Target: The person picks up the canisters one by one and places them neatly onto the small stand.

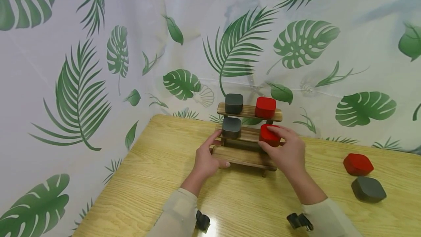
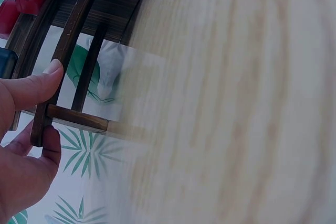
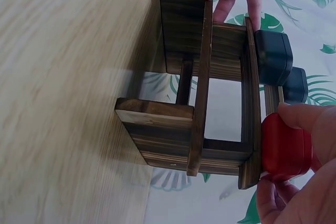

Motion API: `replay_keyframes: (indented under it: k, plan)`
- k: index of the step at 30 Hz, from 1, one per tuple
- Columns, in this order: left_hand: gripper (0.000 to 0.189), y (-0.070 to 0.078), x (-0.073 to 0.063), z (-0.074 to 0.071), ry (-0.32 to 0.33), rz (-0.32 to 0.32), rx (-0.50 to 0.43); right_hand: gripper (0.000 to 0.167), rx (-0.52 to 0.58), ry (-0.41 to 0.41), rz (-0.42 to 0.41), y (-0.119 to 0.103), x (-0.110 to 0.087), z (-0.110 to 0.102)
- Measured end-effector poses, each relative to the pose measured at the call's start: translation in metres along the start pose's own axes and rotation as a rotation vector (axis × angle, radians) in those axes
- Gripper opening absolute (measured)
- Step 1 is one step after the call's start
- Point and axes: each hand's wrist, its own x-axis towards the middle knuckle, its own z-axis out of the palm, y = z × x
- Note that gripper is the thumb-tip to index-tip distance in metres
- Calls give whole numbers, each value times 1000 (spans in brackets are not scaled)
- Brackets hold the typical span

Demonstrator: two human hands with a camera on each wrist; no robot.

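A small three-tier wooden stand (image 1: pixel 243 156) is on the table against the patterned backdrop. My left hand (image 1: pixel 204 162) grips the left end of its lowest shelf, thumb in front and fingers behind. With my right hand (image 1: pixel 291 153) I pinch a red rounded box (image 3: pixel 283 145) at the right end of the middle tier, thumb and fingers on opposite sides. A dark grey box (image 1: pixel 231 128) occupies the left end of that tier. On the top tier are another dark grey box (image 1: pixel 234 104), left, and another red box (image 1: pixel 265 107), right. The lowest shelf holds no box.
To the right on the wooden table (image 1: pixel 138 178) lie one more red box (image 1: pixel 358 164) and one more dark grey box (image 1: pixel 368 189), close together. A white curtain (image 1: pixel 197 3) printed with green leaves hangs behind the table and along its left side.
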Motion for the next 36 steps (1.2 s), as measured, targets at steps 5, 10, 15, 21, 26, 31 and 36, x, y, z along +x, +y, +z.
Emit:
replay_keyframes:
  k: [5, 10, 15, 21, 26, 31, 36]
  plan:
    - [110, -1, 0, 0, 0, -3, 1, 48, -13, -4, -13, -2, 1, 4]
    - [109, -1, 1, 0, 1, 8, -3, 48, -18, 1, -37, -2, 3, 7]
    - [109, -1, 1, 1, 3, 10, 4, 48, -17, 4, -44, -2, 4, 9]
    - [110, -1, 0, 1, 4, 16, 6, 47, -21, 40, -38, -3, 5, 14]
    - [109, 0, 0, 0, 5, 11, 11, 46, -25, 68, -45, -4, 5, 18]
    - [108, 0, -1, 0, 3, 2, 15, 46, -14, 77, -41, -4, 6, 20]
    - [109, 1, -1, 0, 2, 11, 8, 46, 17, 76, -25, -6, 6, 22]
